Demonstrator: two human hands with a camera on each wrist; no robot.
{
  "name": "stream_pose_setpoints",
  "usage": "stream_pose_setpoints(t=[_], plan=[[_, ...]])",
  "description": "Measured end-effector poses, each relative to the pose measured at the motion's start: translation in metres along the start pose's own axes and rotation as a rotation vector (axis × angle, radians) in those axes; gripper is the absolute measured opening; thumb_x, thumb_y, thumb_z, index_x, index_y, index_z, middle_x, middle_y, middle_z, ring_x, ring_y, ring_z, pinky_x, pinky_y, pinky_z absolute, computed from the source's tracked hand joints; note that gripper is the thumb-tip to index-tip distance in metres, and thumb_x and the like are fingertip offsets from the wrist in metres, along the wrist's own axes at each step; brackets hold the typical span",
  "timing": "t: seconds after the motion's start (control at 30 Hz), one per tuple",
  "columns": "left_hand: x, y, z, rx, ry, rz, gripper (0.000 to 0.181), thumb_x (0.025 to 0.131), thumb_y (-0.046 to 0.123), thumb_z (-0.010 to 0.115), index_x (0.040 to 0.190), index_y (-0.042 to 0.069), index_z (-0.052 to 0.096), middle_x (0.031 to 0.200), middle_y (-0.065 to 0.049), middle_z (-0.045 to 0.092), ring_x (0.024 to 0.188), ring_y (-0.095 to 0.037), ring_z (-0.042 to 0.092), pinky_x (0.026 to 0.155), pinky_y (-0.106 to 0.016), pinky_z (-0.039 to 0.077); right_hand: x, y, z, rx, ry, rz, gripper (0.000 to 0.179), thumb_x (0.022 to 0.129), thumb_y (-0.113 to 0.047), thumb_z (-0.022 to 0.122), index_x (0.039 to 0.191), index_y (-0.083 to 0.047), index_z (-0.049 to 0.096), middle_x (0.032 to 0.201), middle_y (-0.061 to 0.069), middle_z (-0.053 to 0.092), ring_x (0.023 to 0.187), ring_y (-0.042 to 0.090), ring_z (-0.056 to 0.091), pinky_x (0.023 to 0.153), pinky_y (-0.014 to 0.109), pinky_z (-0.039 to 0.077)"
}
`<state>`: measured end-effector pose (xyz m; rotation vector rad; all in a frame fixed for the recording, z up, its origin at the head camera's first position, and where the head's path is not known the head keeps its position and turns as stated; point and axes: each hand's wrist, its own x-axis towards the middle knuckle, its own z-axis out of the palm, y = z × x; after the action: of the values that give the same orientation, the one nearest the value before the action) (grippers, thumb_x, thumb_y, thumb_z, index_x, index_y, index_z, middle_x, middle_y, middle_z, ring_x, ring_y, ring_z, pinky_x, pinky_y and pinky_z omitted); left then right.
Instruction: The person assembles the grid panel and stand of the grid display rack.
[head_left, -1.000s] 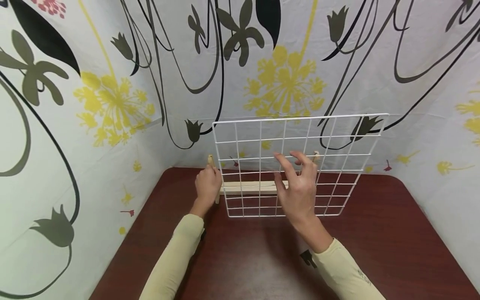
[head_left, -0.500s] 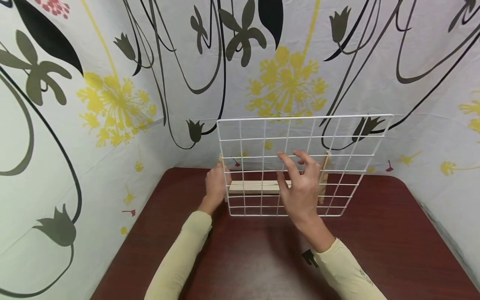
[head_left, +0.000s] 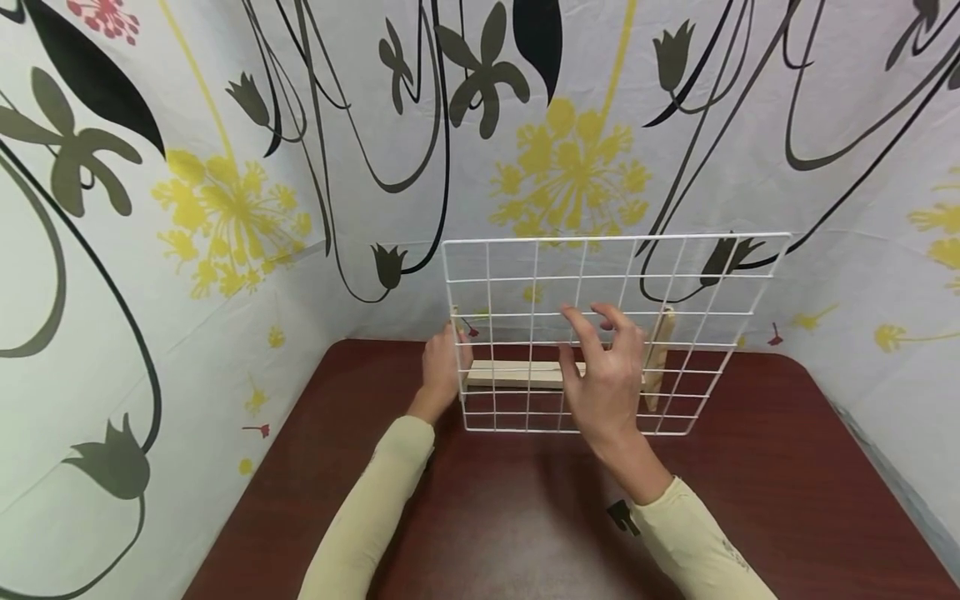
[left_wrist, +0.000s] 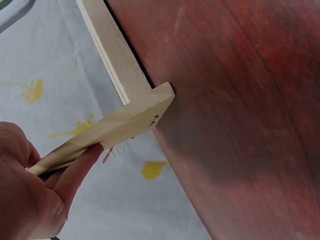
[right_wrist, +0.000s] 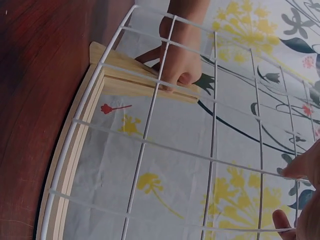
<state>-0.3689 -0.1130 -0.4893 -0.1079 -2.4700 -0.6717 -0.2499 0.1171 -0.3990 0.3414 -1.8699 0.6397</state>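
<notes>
A white wire grid panel (head_left: pixel 615 238) stands tilted over the table, its lower edge near the surface. My right hand (head_left: pixel 606 383) holds it by the middle wires, thumb and fingers at the mesh in the right wrist view. Behind the grid is a wooden stand: a long pale bar (head_left: pixel 517 374) joined to an upright end piece at each side. My left hand (head_left: pixel 442 371) grips the upper part of the left end piece (left_wrist: pixel 120 122), which shows two screw heads low down. The right end piece (head_left: pixel 657 358) shows through the mesh.
The dark red tabletop (head_left: pixel 495 517) has rounded far corners. Floral-printed white cloth (head_left: pixel 360 150) hangs close around its back and sides. A small black piece (head_left: pixel 621 517) shows beside the right sleeve (head_left: pixel 697 542).
My left hand and the wooden stand have moved right, so the left end piece is now behind the grid's edge. The grid has shifted slightly right; my right hand keeps its hold.
</notes>
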Motion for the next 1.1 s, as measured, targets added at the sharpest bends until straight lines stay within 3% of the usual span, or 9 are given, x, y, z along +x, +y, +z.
stream_pose_setpoints(t=[0.27, 0.47, 0.7, 0.97, 1.1], plan=[[0.003, 0.003, 0.004, 0.026, -0.032, -0.042, 0.017, 0.093, 0.016, 0.057, 0.082, 0.003, 0.056, 0.069, -0.02, 0.062, 0.065, -0.041, 0.064, 0.053, -0.049, 0.051, -0.003, 0.006, 0.004, -0.02, -0.006, 0.024, 0.049, 0.081, -0.011, 0.071, 0.126, -0.025, 0.062, 0.129, 0.016, 0.051, 0.101, 0.036, 0.049, 0.083, 0.046, 0.038], [0.003, 0.003, 0.001, 0.063, -0.073, -0.018, 0.017, 0.092, 0.017, 0.051, 0.079, 0.006, 0.053, 0.068, -0.016, 0.061, 0.064, -0.037, 0.064, 0.052, -0.045, 0.051, 0.003, 0.013, 0.01, -0.031, 0.0, 0.014, 0.048, 0.082, -0.012, 0.071, 0.126, -0.025, 0.061, 0.128, 0.016, 0.051, 0.101, 0.036, 0.049, 0.081, 0.045, 0.038], [0.004, 0.0, 0.001, 0.063, -0.069, 0.011, 0.016, 0.091, 0.018, 0.054, 0.08, 0.007, 0.053, 0.068, -0.015, 0.062, 0.064, -0.037, 0.064, 0.053, -0.046, 0.051, 0.023, 0.016, 0.017, -0.037, 0.012, -0.016, 0.048, 0.083, -0.013, 0.071, 0.128, -0.026, 0.06, 0.128, 0.016, 0.05, 0.102, 0.035, 0.048, 0.081, 0.045, 0.04], [0.007, -0.001, 0.0, 0.053, -0.053, 0.018, 0.029, 0.1, 0.026, 0.043, 0.083, 0.006, 0.055, 0.072, -0.016, 0.066, 0.068, -0.038, 0.067, 0.055, -0.046, 0.053, 0.05, 0.022, 0.03, -0.043, 0.032, -0.036, 0.047, 0.084, -0.015, 0.069, 0.128, -0.028, 0.059, 0.129, 0.015, 0.05, 0.102, 0.035, 0.048, 0.077, 0.043, 0.043], [0.005, -0.003, 0.001, 0.044, -0.055, 0.019, 0.027, 0.1, 0.025, 0.047, 0.083, 0.005, 0.055, 0.071, -0.015, 0.066, 0.067, -0.036, 0.067, 0.055, -0.046, 0.053, 0.066, 0.02, 0.034, -0.055, 0.046, -0.052, 0.047, 0.084, -0.016, 0.068, 0.128, -0.03, 0.059, 0.129, 0.014, 0.05, 0.101, 0.035, 0.048, 0.078, 0.044, 0.042]])
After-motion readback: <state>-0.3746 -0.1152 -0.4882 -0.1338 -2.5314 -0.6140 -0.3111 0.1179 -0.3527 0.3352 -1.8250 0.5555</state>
